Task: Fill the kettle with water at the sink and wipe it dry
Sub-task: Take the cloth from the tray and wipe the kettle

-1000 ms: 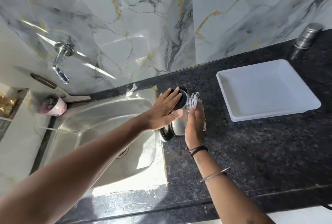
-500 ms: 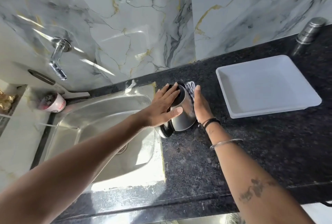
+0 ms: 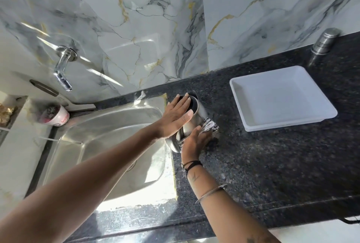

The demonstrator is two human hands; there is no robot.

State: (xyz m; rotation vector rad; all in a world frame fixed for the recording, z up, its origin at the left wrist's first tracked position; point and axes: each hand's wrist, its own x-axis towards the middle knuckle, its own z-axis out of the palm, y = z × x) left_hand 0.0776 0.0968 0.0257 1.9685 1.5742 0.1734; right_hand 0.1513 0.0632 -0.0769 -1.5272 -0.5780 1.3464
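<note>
A white rectangular tray [image 3: 282,98] sits on the dark speckled countertop [image 3: 272,164], well right of centre. Behind it, near the marble-patterned wall [image 3: 155,28], stands a steel cylindrical container [image 3: 324,41]. At far left, a small white cup with red lettering [image 3: 55,116] lies tilted on a pale ledge, with something dark inside.

Dark speckled countertop [image 3: 272,164] bearing kettle [image 3: 196,118], white tray [image 3: 282,98], steel canister [image 3: 324,41].

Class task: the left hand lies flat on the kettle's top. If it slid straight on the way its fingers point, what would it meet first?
Probably the marble wall; the left hand points past the kettle across bare counter, though depth is unclear.
</note>
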